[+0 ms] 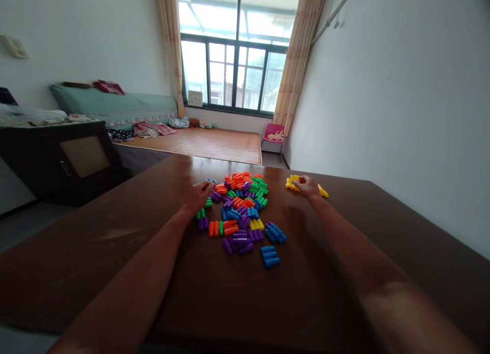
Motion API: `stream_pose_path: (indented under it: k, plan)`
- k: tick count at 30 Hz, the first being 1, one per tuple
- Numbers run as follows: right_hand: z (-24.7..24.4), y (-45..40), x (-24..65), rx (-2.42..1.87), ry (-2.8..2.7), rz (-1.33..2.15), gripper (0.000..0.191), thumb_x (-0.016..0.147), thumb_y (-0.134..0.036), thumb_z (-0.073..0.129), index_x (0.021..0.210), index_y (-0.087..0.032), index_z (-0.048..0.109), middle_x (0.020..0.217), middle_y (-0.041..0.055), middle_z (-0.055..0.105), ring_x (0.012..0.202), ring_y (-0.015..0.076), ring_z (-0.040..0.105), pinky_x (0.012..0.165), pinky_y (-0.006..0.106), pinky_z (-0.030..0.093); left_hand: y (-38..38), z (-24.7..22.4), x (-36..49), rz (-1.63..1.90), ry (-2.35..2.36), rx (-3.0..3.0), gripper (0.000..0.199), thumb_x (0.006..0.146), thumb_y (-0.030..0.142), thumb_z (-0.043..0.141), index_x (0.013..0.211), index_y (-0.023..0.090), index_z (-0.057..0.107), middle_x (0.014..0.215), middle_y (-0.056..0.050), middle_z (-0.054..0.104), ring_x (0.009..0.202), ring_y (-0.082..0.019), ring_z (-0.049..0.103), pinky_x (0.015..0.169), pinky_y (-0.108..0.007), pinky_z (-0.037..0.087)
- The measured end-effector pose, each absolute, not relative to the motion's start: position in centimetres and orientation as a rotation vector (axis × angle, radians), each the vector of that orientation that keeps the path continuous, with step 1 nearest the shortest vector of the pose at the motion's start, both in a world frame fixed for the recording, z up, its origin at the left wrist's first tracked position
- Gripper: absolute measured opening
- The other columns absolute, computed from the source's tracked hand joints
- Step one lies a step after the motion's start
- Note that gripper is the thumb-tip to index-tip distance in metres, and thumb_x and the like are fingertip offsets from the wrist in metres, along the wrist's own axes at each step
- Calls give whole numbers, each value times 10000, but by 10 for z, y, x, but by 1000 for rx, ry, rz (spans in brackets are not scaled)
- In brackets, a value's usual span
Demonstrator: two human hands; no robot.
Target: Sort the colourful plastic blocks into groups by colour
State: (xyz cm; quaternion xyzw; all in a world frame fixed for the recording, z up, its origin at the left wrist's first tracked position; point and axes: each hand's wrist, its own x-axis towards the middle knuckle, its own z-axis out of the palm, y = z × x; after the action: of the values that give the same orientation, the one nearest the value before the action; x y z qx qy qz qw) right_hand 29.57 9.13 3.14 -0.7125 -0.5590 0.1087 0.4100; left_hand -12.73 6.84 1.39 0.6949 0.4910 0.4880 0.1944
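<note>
A loose pile of plastic connector blocks [241,203], in orange, green, purple, blue and yellow, lies on the dark brown table [126,242]. Each block looks like short tubes joined side by side. At the pile's left edge is my left hand [199,195], fingers closed together beside blue and orange blocks; whatever they pinch is hidden. To the right, apart from the pile, my right hand [308,186] has its thumb and fingers on a yellow block [291,182] in a small yellow group. More yellow blocks [322,191] show just beyond the wrist. Nearest me lies a blue block [270,256].
Behind the table stands a bed with a woven mat [222,142] and folded cloths. A dark cabinet [76,157] is at the left. By the right curtain sits a pink chair [272,134] holding a plush toy. A white wall [383,104] runs along the right.
</note>
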Motion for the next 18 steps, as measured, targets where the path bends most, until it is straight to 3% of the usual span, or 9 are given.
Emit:
stream_pose_path:
  k: [9,13,18]
  plan:
    - [56,158,342,-2122,-1533,126,383,754,-445,658,1015,-165,670,857,101,700,761,199,639,645,271,465,85,-6,-140,1364,1516,1951,379,843,508,501,837,173,678,771,-37,724,758,-196,667,696,-266,495]
    - [53,194,342,-2465,-1787,0,434,787,-514,597,1042,-176,697,992,132,707,876,228,662,676,276,463,87,-8,-142,1350,1560,1964,383,848,509,495,848,176,682,796,-40,727,771,-196,665,707,-265,496]
    - [49,211,341,-2550,-1970,-32,468,798,-537,591,1073,-175,706,1083,159,690,965,255,661,741,314,481,86,-8,-141,1322,1602,2003,378,855,505,488,863,186,692,824,-40,729,784,-196,664,718,-270,496]
